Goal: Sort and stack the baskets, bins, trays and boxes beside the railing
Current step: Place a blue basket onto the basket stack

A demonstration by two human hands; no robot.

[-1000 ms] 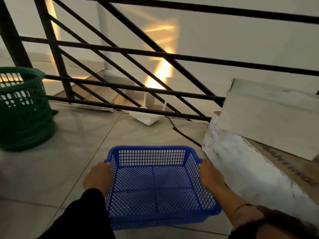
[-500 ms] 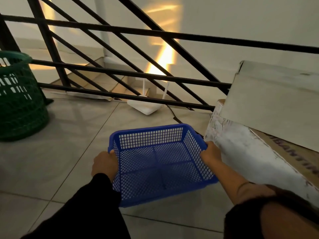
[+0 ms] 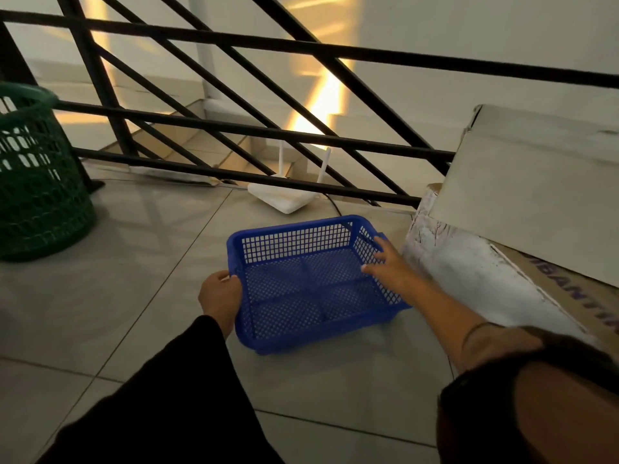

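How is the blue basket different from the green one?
The blue basket is low, flat and rectangular; the green basket is tall and round. The blue one sits between both hands, the left hand gripping its rim; nobody touches the green one. Both are plastic mesh, standing empty on the floor.

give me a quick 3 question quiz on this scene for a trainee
1. True or false: the blue basket has something inside it.
2. Which hand has its fingers spread rather than curled on the basket's edge? A) left hand B) right hand
3. Fill in: the white router sits at the foot of the black ____.

Key:
1. False: the mesh bottom shows bare.
2. B: the right hand's fingers are spread on the basket's right wall, while the left hand keeps a grip on the left rim.
3. Railing: the router sits on the floor below its lowest bar, beyond the basket.
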